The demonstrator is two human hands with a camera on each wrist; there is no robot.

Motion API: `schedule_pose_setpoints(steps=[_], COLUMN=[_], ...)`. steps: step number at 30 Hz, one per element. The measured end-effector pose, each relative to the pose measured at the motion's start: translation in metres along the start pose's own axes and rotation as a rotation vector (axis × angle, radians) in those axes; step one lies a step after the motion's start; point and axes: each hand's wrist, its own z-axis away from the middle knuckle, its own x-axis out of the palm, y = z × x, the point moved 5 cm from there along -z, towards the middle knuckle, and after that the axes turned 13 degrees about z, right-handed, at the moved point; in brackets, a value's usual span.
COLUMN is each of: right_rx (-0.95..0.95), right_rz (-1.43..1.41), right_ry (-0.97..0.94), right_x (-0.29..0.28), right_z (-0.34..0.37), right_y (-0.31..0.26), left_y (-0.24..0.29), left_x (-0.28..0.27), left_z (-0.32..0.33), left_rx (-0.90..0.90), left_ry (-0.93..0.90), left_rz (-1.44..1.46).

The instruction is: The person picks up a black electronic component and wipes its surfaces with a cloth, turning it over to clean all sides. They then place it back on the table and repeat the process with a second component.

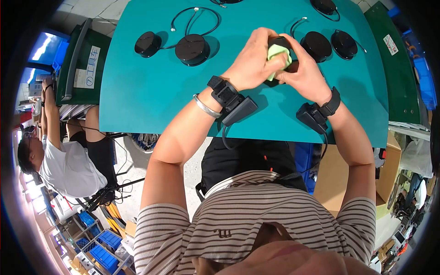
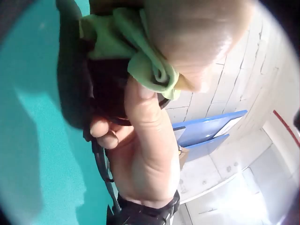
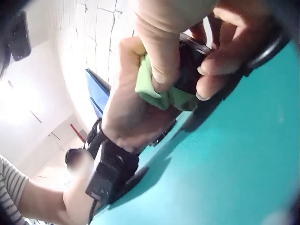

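Note:
A round black puck-shaped device (image 2: 107,86) is held above the table between both hands, partly hidden by fingers and a light green cloth (image 1: 277,54). My left hand (image 1: 252,59) grips the cloth, pressing it against the device's surface. My right hand (image 1: 310,78) holds the device, fingers curled around its side, with the thumb lying by the cloth in the left wrist view. A dark cable (image 2: 101,161) runs down beside the right hand in that same view.
Similar black pucks with cables stand on the green table (image 1: 151,101): a large one (image 1: 192,49) and a smaller one (image 1: 147,44) to the left, others (image 1: 317,46) (image 1: 343,44) to the right. Green carts flank the table. Another person (image 1: 68,169) sits at far left.

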Motion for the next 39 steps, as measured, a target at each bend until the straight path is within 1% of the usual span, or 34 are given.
schedule_pose_setpoints(steps=[1, 3, 4, 5, 7, 8, 9, 11, 12, 13, 15, 16, 18, 22, 24, 25, 27, 29, 31, 32, 34, 35, 37, 39], right_rx=[0.000, -0.146, -0.205, -0.204, -0.273, -0.252, -0.252, 0.060, 0.003, 0.004, -0.066, -0.067, -0.039, -0.089, -0.189, -0.190, -0.254, -0.218, -0.246, -0.247, -0.240, -0.240, -0.185, -0.212], right_rz=[-0.001, 0.154, 0.236, 0.237, 0.349, 0.324, 0.325, -0.119, -0.053, -0.052, 0.015, 0.015, -0.111, -0.013, 0.131, 0.131, 0.279, 0.287, 0.226, 0.229, 0.198, 0.200, 0.093, 0.102], right_ry=[-0.001, 0.103, 0.139, 0.140, 0.154, 0.154, 0.159, -0.018, 0.008, 0.011, 0.045, 0.045, 0.031, 0.083, 0.155, 0.151, 0.172, 0.143, 0.167, 0.166, 0.168, 0.169, 0.140, 0.146], right_x=[0.001, 0.000, 0.002, 0.002, 0.001, 0.001, -0.001, -0.001, -0.002, -0.002, -0.003, -0.003, -0.003, -0.001, 0.001, 0.001, 0.001, 0.001, 0.000, 0.000, 0.000, -0.001, -0.001, -0.001], right_z=[-0.001, -0.001, 0.001, 0.001, 0.001, 0.002, 0.001, -0.002, -0.004, -0.003, -0.003, -0.003, -0.002, 0.002, 0.002, 0.003, 0.006, 0.006, 0.003, 0.003, 0.004, 0.003, 0.000, 0.000], right_y=[0.003, 0.003, -0.006, -0.007, -0.011, -0.011, -0.012, 0.005, 0.007, 0.010, 0.007, 0.005, 0.002, -0.005, -0.006, -0.008, -0.021, -0.018, -0.012, -0.012, -0.015, -0.013, -0.006, -0.009], left_y=[-0.001, -0.005, -0.005, -0.009, -0.009, -0.007, -0.008, -0.004, 0.000, 0.001, 0.008, 0.009, 0.013, 0.011, 0.009, 0.008, -0.003, -0.006, -0.009, -0.008, -0.007, -0.006, -0.001, 0.004], left_x=[-0.001, -0.003, -0.004, -0.006, -0.008, -0.008, -0.005, 0.003, 0.002, 0.002, 0.000, 0.001, 0.000, -0.002, -0.004, -0.007, -0.010, -0.009, -0.004, -0.005, -0.001, 0.000, 0.003, 0.004], left_z=[0.000, 0.000, -0.001, -0.001, -0.002, -0.001, 0.000, 0.001, 0.000, 0.001, 0.001, 0.001, 0.001, 0.000, 0.000, 0.000, 0.000, 0.002, 0.004, 0.003, 0.003, 0.004, 0.006, 0.005], left_rx=[-0.002, -0.064, -0.065, -0.135, -0.276, -0.343, -0.340, -0.158, -0.203, -0.201, -0.072, -0.072, 0.010, -0.019, 0.044, 0.043, -0.170, -0.193, -0.323, -0.320, -0.414, -0.412, -0.342, -0.311], left_ry=[0.000, 0.010, 0.008, 0.019, 0.042, 0.026, 0.022, -0.042, -0.050, -0.051, -0.047, -0.047, 0.016, 0.049, 0.055, 0.058, 0.060, 0.067, 0.098, 0.099, 0.005, 0.004, -0.067, -0.059], left_rz=[-0.001, 0.178, 0.178, 0.254, 0.404, 0.429, 0.428, 0.114, 0.108, 0.110, -0.016, -0.017, -0.048, 0.022, 0.094, 0.094, 0.329, 0.379, 0.748, 0.749, 0.813, 0.815, 0.458, 0.441])
